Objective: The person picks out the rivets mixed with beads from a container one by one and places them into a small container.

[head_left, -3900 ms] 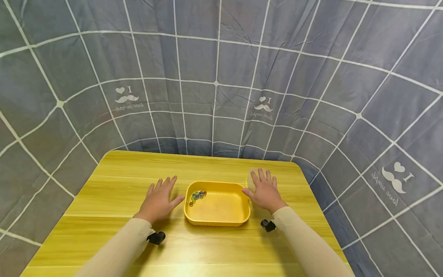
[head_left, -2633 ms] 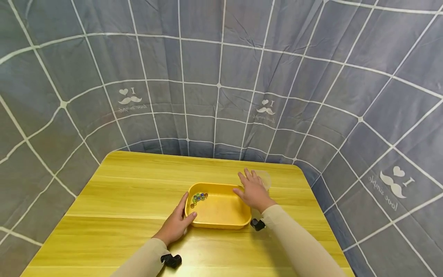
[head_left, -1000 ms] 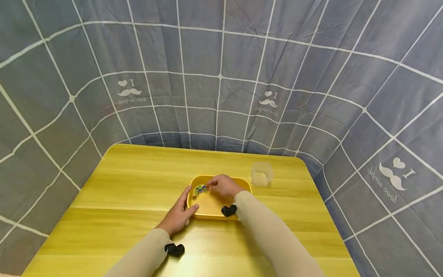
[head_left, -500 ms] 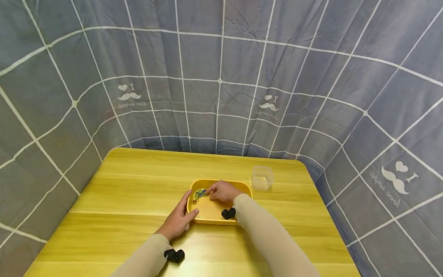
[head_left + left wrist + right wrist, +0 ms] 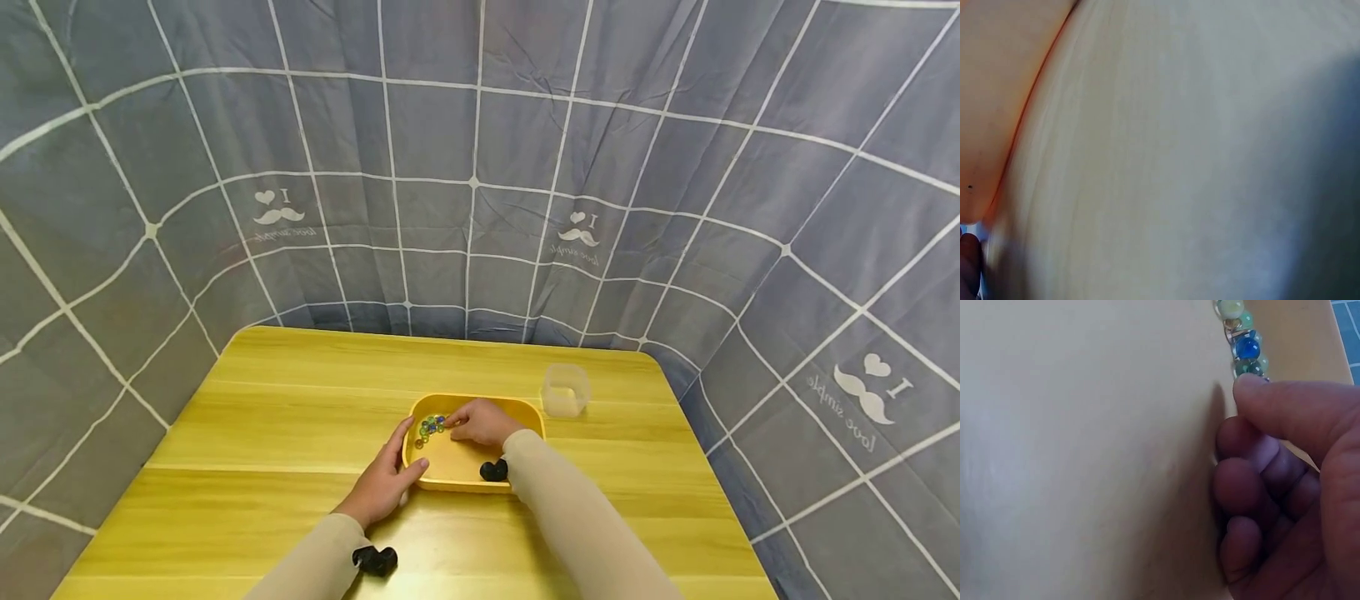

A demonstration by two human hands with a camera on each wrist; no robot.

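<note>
A yellow plastic tray [image 5: 480,485] stands on the wood-grain table, with several small glass marbles [image 5: 429,428] clustered at its left end. Green, blue and amber ones show. My left hand [image 5: 381,487] grips the tray's left end, its thumb over the near rim and fingers along the outer side. Inside the tray, my right hand [image 5: 483,423] reaches across with thumb and forefinger at the cluster's right edge. In the right wrist view its other fingers [image 5: 1238,484] are curled, and the thumb tip covers part of the marbles [image 5: 1247,348]. Whether a marble is pinched is hidden.
A clear square plastic container [image 5: 566,392] stands on the table [image 5: 300,375], behind the tray's right end. A grey curtain [image 5: 420,142] with white grid lines hangs around the table's back and sides.
My left hand went from the table to the tray's left end. My right hand left the clear container and moved left into the tray to the marbles, staying there over the last second.
</note>
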